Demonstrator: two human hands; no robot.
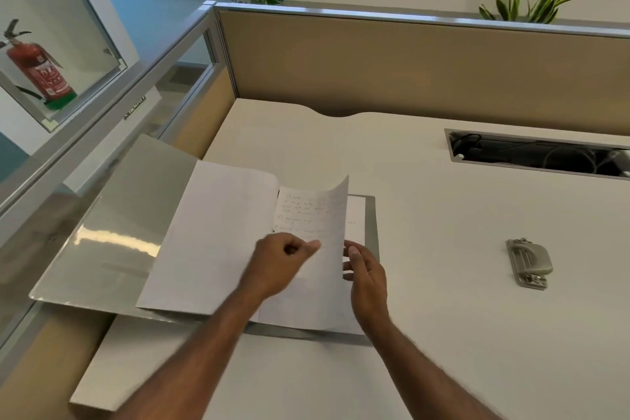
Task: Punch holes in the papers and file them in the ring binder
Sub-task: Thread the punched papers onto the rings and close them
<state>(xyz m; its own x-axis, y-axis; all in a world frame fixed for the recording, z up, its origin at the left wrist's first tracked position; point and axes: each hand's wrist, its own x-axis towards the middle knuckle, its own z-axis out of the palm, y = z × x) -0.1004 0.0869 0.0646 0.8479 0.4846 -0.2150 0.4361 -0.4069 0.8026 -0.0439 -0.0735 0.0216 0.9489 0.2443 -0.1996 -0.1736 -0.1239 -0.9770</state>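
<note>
A grey binder (102, 232) lies open on the desk's left side, its front cover hanging past the desk edge. White sheets (211, 235) lie turned over to the left inside it. My left hand (279, 266) pinches a handwritten sheet (324, 215) that stands curled upward over the right half. My right hand (366, 274) touches the sheet's right edge with its fingertips. A metal hole punch (528, 264) sits on the desk to the right, apart from both hands. The binder's rings are hidden under the papers.
The white desk (443, 334) has a cable opening (538, 155) at the back right. Tan partition panels (409, 61) close the back and left. A red fire extinguisher (37, 68) stands behind glass at far left.
</note>
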